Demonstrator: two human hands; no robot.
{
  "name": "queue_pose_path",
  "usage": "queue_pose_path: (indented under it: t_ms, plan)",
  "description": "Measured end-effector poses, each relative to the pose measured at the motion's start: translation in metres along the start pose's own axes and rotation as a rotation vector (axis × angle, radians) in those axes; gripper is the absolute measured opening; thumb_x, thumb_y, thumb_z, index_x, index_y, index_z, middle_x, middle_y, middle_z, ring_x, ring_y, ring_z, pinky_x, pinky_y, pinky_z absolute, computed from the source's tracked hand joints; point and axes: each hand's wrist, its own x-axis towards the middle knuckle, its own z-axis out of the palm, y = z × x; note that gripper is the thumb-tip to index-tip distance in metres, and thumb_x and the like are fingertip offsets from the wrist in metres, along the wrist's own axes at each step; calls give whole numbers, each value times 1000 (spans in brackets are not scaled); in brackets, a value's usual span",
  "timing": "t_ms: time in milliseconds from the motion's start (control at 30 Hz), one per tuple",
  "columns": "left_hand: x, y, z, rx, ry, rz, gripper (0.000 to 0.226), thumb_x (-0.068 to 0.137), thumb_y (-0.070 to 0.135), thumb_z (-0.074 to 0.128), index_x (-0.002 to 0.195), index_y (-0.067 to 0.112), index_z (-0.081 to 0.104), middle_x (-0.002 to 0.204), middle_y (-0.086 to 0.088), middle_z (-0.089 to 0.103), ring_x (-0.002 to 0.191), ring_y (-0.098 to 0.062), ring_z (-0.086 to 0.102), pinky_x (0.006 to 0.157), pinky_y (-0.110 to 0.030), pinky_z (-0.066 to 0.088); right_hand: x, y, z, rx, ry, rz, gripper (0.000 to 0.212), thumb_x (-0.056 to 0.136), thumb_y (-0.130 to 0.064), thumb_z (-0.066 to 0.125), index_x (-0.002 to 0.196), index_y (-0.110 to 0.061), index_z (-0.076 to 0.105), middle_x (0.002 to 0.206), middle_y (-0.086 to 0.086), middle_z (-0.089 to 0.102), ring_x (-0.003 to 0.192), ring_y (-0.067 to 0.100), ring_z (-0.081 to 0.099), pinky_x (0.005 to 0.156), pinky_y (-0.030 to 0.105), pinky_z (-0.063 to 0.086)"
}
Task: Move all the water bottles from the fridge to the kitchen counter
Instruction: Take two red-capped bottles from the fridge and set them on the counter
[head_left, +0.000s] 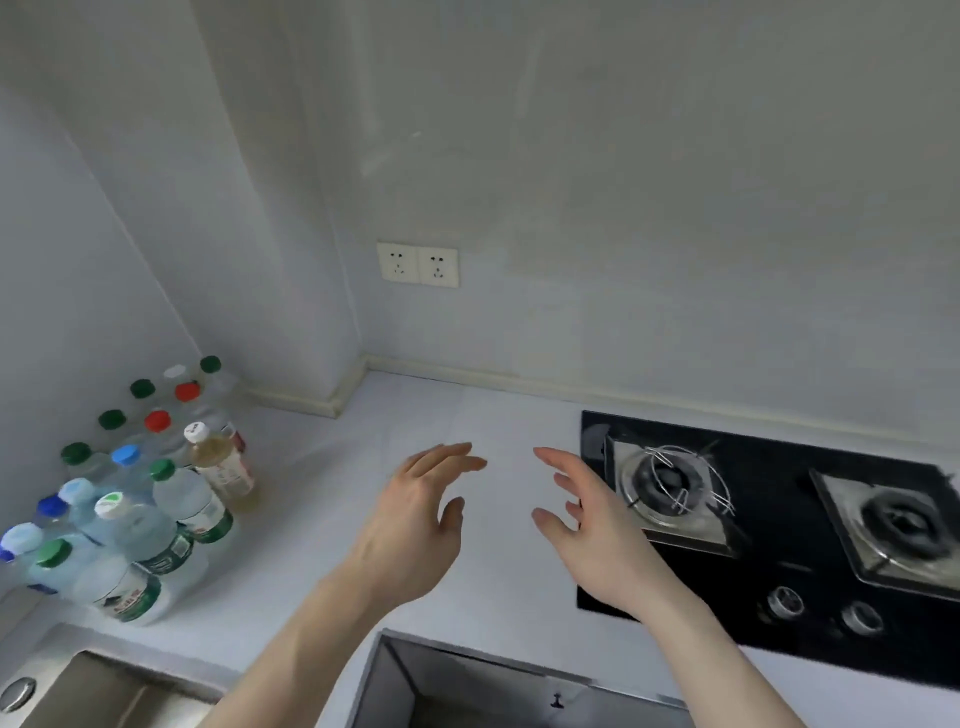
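Observation:
Several water bottles (156, 519) with green, red, blue and white caps stand clustered on the white kitchen counter (467, 415) at the left, against the wall. One bottle (221, 465) holds yellowish liquid. My left hand (415, 519) hovers over the counter's middle with fingers relaxed and spread, holding nothing. My right hand (587, 525) hovers beside it, palm facing left, fingers loosely spread and empty. The fridge is out of view.
A black gas hob (779, 571) with two burners and two knobs takes up the counter's right side. A steel sink (78, 691) lies at the bottom left. A double wall socket (418, 264) sits above the counter's back edge.

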Motion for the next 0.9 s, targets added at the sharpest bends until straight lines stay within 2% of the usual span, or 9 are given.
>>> queue_pose_path:
  t_ms: [67, 233, 367, 467, 533, 600, 700, 800, 900]
  plan:
    - [-3, 36, 22, -25, -41, 77, 53, 98, 6, 54, 140, 39, 56, 154, 27, 43, 146, -3, 31, 111, -7, 20, -41, 17, -34, 9, 79, 35, 59, 102, -25, 64, 146, -55, 39, 152, -24, 44, 143, -1, 41, 120, 31, 38]
    - [-32, 124, 66, -104, -166, 233, 53, 99, 6, 53, 140, 39, 55, 153, 29, 42, 143, 0, 31, 116, -22, 34, -152, 49, -98, -11, 252, 123, 60, 101, -22, 64, 145, -56, 41, 150, -29, 46, 143, -2, 41, 119, 31, 41]
    - [-65, 194, 102, -151, -244, 390, 53, 98, 6, 56, 139, 40, 57, 151, 29, 44, 143, 2, 33, 116, -12, 23, -248, 71, -136, 6, 394, 193, 59, 101, -25, 65, 143, -58, 42, 148, -33, 45, 141, -4, 42, 118, 33, 41]
    - [-88, 248, 130, -184, -311, 490, 55, 98, 6, 56, 138, 43, 56, 152, 31, 41, 145, 5, 30, 120, -14, 20, -317, 83, -162, 1, 506, 265, 58, 101, -25, 64, 139, -63, 42, 141, -38, 46, 138, -5, 43, 114, 27, 41]
    - [-99, 286, 146, -184, -359, 577, 57, 96, 3, 56, 137, 43, 56, 152, 29, 41, 143, 6, 30, 113, -3, 12, -357, 90, -179, 5, 605, 295, 58, 100, -23, 65, 137, -62, 44, 137, -39, 49, 137, -6, 45, 112, 24, 41]
    - [-106, 319, 158, -178, -395, 650, 58, 94, 2, 54, 137, 41, 57, 152, 27, 42, 140, 6, 31, 105, 4, 8, -389, 95, -192, -10, 697, 314, 57, 99, -21, 66, 137, -59, 46, 142, -33, 50, 135, -6, 45, 113, 28, 42]
    - [-116, 371, 180, -204, -464, 761, 58, 93, 4, 53, 137, 42, 56, 152, 29, 41, 143, 5, 30, 114, -10, 21, -440, 103, -210, 2, 834, 369, 56, 99, -20, 65, 138, -57, 48, 142, -28, 52, 135, -6, 46, 115, 29, 42]
    - [-123, 414, 200, -231, -519, 871, 57, 94, 6, 54, 138, 41, 55, 152, 31, 39, 139, 14, 25, 117, -23, 30, -481, 109, -221, -16, 932, 429, 56, 99, -23, 66, 139, -56, 46, 146, -22, 52, 138, -3, 46, 115, 30, 43]
    - [-133, 463, 222, -252, -569, 993, 56, 95, 5, 56, 138, 41, 55, 151, 31, 40, 135, 18, 24, 112, -5, 19, -525, 117, -232, -17, 1064, 487, 55, 98, -24, 68, 141, -52, 47, 145, -23, 52, 137, -6, 45, 116, 32, 43]
